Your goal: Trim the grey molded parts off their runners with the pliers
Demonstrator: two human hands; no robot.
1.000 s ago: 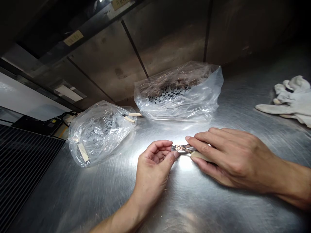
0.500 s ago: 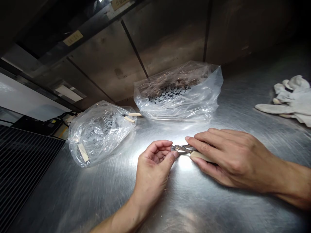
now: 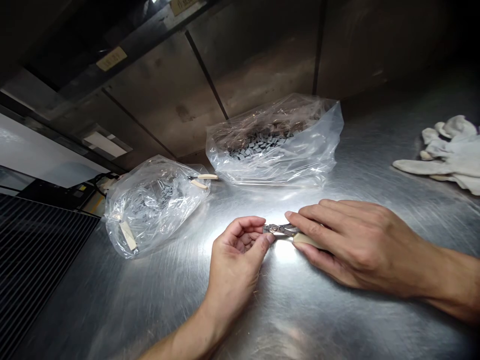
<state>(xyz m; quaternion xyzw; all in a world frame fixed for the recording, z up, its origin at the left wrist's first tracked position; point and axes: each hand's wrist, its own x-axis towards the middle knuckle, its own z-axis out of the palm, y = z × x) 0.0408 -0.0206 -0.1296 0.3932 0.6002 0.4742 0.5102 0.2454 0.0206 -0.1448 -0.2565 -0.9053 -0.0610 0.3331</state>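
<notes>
My right hand (image 3: pixel 356 245) is wrapped round a pair of cutting pliers (image 3: pixel 275 228) with cream handles. Its fingers lie along the upper handle, and the thumb is below. The jaws point left, towards my left hand (image 3: pixel 238 265), whose thumb and index finger are pinched together at their tips. Between those fingertips, right by the jaws, sits a small grey piece (image 3: pixel 265 228). The fingers cover most of it, so its shape is hard to tell. Both hands are just above the metal table (image 3: pixel 300 320).
Behind my hands stands a clear plastic bag (image 3: pixel 315 155) with many grey chips (image 3: pixel 258 143). A second clear bag (image 3: pixel 157 210) at the left holds grey bits; cream-handled pliers (image 3: pixel 202 181) lie at its edge. White work gloves (image 3: pixel 450 155) rest at the right. A metal wall (image 3: pixel 255 65) closes off the back.
</notes>
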